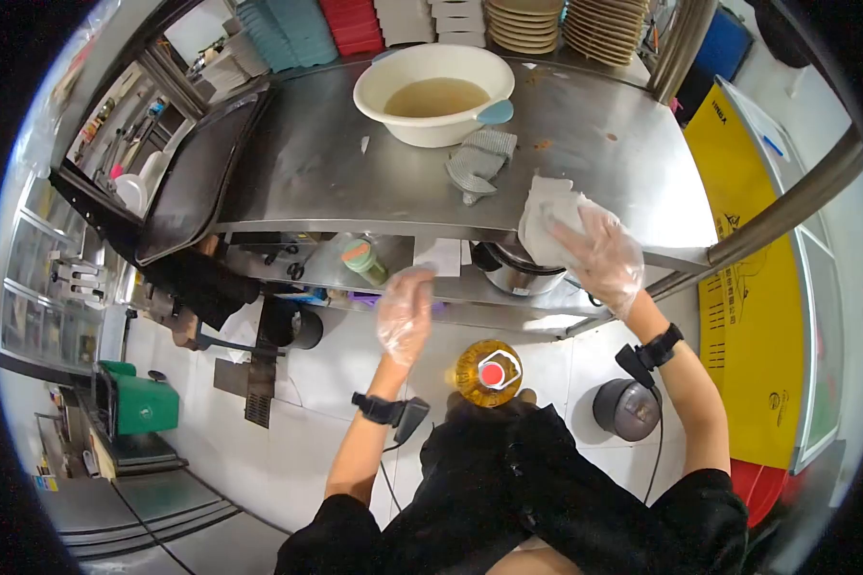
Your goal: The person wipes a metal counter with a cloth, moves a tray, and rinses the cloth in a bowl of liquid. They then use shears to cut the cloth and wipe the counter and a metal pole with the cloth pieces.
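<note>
View from above of a person working at a kitchen bench, both hands in thin clear plastic gloves. The right hand (599, 254) is spread wide, fingers splayed flat on a white crumpled cloth (547, 213) that lies at the front edge of the grey stainless-steel bench (355, 163). The left hand (405, 311) hangs empty and loosely open, lower down, in front of the shelf under the bench, touching nothing.

The wiping looks only partly done: most of the bench shines bare, but small brown specks show on the steel near the basin, well apart from the white cloth.

Behind the cloth lies a folded grey ribbed rag (481, 158), just beside a round white plastic basin of cloudy brown liquid (434, 94); both sit in the middle of the bench and would block a wide sweep. Under the bench edge, below the cloth, stands a round steel pot (518, 270), with a green-capped bottle (360, 257) to its left. A yellow oil bottle with a red cap (489, 372) shows between the forearms. Stacked beige plates (527, 24) line the back.
</note>
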Action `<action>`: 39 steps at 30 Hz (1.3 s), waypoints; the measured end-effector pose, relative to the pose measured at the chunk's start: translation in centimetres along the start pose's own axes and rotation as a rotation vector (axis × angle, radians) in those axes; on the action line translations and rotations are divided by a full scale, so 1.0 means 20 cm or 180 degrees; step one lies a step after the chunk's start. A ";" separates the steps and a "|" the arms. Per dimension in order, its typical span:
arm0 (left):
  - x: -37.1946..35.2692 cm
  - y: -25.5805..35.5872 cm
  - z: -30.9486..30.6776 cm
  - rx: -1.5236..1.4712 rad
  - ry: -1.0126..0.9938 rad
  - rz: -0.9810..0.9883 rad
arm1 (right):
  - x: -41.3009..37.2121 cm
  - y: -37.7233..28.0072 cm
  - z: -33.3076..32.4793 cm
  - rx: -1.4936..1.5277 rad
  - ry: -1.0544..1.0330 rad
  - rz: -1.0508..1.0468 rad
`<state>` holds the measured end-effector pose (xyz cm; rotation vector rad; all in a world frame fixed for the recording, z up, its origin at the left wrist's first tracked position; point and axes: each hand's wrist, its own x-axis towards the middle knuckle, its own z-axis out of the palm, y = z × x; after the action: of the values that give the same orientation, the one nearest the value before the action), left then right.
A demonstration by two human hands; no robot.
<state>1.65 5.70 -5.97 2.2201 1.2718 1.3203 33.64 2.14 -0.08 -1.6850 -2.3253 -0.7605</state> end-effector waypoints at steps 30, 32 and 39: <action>0.30 0.22 0.07 0.0175 -0.0013 0.1035 | -0.16 0.00 0.43 0.0026 0.0586 -0.1035; 0.42 0.26 0.10 0.0310 -0.0065 0.1172 | -0.34 0.16 0.34 0.0042 0.0707 -0.0731; 0.72 0.06 0.36 0.1102 -0.1013 0.1248 | -0.48 0.34 -0.03 -0.0110 0.0873 0.0601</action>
<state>11.14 17.76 -0.83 2.8949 1.0436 0.8436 43.16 -4.60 -1.63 -1.6649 -1.9514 -0.9314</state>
